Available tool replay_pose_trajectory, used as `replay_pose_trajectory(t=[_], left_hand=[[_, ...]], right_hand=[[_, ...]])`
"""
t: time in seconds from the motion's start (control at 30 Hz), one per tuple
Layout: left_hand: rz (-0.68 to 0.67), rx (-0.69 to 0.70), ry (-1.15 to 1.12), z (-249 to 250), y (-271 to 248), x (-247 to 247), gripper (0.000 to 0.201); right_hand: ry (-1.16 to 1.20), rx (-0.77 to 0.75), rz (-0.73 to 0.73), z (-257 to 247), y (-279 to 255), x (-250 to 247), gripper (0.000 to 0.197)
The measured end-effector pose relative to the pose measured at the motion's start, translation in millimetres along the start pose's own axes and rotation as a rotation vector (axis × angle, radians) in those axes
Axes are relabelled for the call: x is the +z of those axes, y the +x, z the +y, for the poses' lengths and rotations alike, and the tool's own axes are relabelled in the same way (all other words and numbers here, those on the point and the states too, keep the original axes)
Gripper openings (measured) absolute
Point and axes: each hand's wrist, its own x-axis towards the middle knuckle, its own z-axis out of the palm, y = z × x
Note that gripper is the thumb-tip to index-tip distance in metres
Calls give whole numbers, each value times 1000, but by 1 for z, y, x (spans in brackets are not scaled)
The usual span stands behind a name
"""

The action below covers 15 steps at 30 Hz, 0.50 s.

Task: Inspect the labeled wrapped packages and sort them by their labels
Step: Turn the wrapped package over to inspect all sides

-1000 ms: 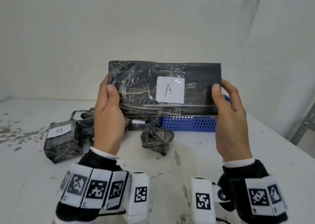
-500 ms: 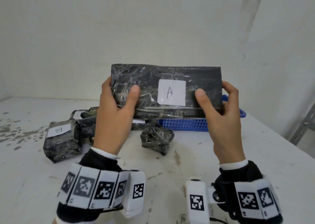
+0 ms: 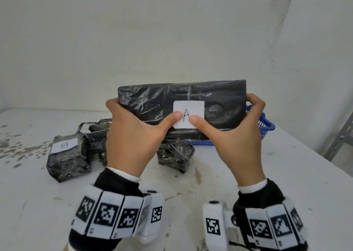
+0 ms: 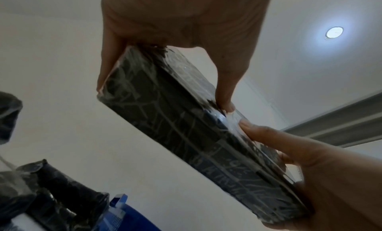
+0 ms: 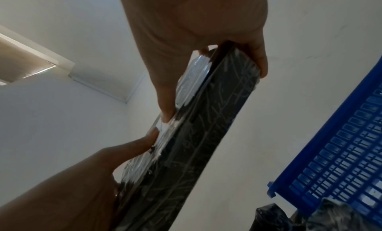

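I hold the long black package [image 3: 181, 105] upright in the middle of the frame, above the bench [image 3: 286, 174]. My left hand [image 3: 131, 136] grips its left end and my right hand [image 3: 242, 134] its right end, fingers curled behind. Both thumbs press the front and touch the white label [image 3: 194, 107] marked A. Lower left on the bench lies a package labelled B [image 3: 66, 161], with more wrapped bundles beside it. A blue basket [image 3: 267, 126] sits behind my right hand.
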Motion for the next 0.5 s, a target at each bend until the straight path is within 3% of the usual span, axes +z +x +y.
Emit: replay_pose_trajectory(t=[0.23,0.4,0.5], left_hand=[[55,48,-54,-1,-6,9,103],[69,71,-72,0,-8,8,128],[87,95,-76,-1,-7,6,117]], right_hand=[[-24,31,51,-3,-1,1,92],[-26,66,23,-2,2,-2,90],[-12,53,38,1,1,-2,98]])
